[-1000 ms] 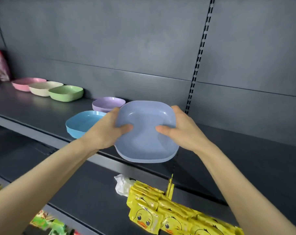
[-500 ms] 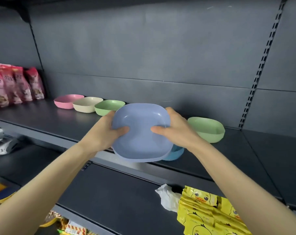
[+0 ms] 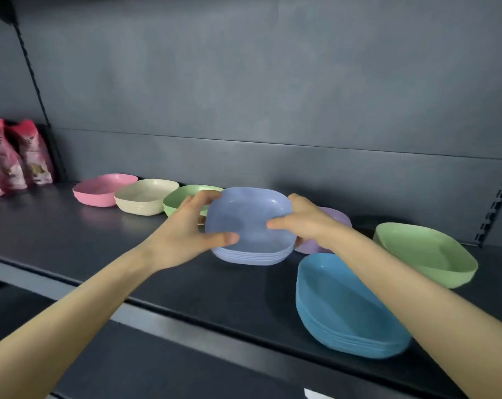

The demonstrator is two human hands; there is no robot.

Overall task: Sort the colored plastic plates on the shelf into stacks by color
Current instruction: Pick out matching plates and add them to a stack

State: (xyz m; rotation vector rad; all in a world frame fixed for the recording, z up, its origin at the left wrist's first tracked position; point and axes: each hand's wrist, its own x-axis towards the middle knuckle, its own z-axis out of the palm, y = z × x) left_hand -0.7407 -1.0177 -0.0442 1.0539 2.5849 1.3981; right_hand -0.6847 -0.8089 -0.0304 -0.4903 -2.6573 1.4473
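A stack of periwinkle-blue plates [image 3: 251,223] sits low over the dark shelf [image 3: 71,237], tilted toward me. My left hand [image 3: 186,231] grips its left rim and my right hand [image 3: 304,223] grips its right rim, thumbs on the top plate. Along the back stand a pink plate stack [image 3: 103,190], a cream stack [image 3: 144,197] and a green stack [image 3: 183,197], the green one partly hidden by my left hand. A purple stack [image 3: 337,218] shows behind my right hand. A sky-blue stack [image 3: 344,309] and a second green stack [image 3: 425,251] stand at the right.
Pink snack bags [image 3: 11,159] stand at the shelf's far left. The shelf's front lip [image 3: 186,332] runs diagonally below my arms, with a lower dark shelf [image 3: 157,370] beneath. A slotted upright [image 3: 500,203] stands at the far right.
Both hands carried the periwinkle stack forward and down onto the shelf between the green and purple stacks. The view swung left and closer, and the yellow duck packs dropped out of sight.
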